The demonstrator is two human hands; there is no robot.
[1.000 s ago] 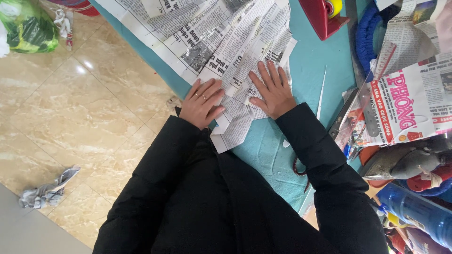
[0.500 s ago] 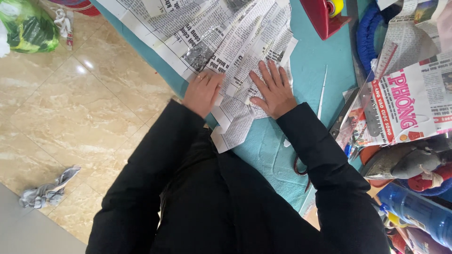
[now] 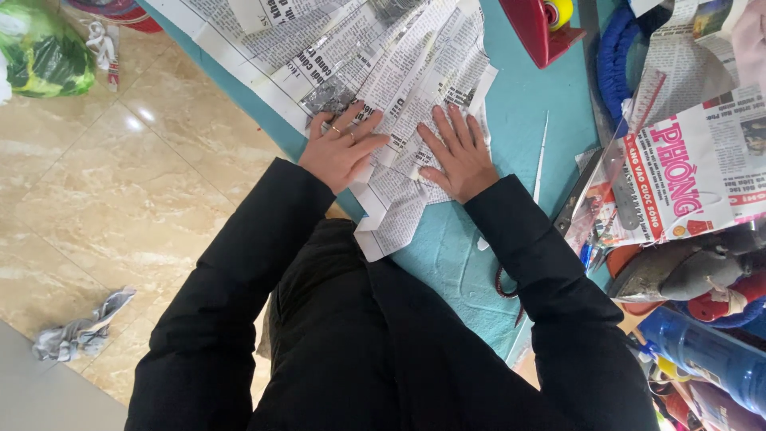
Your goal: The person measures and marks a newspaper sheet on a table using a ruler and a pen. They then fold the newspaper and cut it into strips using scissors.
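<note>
A folded piece of newspaper point(image 3: 415, 104) lies on a teal table mat point(image 3: 519, 120). My left hand point(image 3: 341, 152) presses flat on its left part, fingers pointing right along a crease, with rings on two fingers. My right hand point(image 3: 455, 156) lies flat and spread on the right part, fingers pointing up. A pointed fold of the paper point(image 3: 387, 227) sticks out below both hands toward me. Both arms wear black sleeves.
A wider newspaper sheet point(image 3: 263, 40) lies under the folded piece. A red tape dispenser point(image 3: 538, 28) stands at the top. Scissors point(image 3: 574, 207), more newspaper point(image 3: 694, 175) and clutter fill the right. A crumpled rag point(image 3: 80, 331) and a green bag point(image 3: 44, 52) lie on the tile floor.
My left hand has shifted up and right along the paper, fingers now pointing toward my right hand. My right hand has stayed flat in place.
</note>
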